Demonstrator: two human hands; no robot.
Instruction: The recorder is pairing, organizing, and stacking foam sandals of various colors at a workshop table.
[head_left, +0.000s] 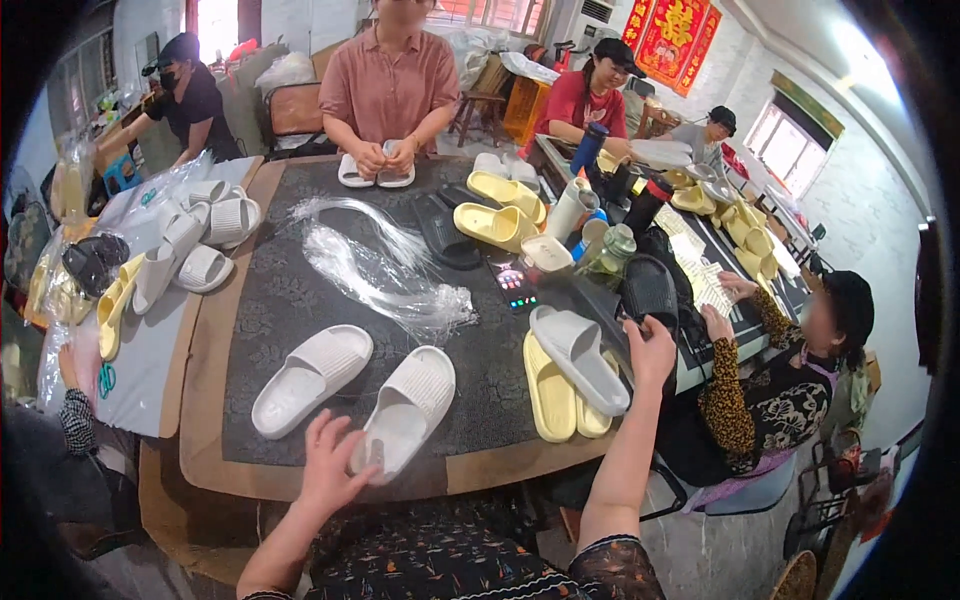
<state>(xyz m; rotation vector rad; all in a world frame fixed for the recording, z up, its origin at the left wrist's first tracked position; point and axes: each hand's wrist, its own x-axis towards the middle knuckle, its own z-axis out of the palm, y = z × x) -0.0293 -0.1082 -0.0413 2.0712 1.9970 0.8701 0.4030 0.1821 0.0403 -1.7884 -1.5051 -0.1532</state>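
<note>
Near table's front edge | left hand fingers spread, touching heel of white slipper, long axis running away rightward | right hand gripping black slipper at right edge

Walls: white, red hanging at 1 o'clock.
Windows: bright panes at 2 o'clock, another at 11 o'clock.
Desk: dark top, wooden rim.
Floor: grey, at 5 o'clock.
</note>
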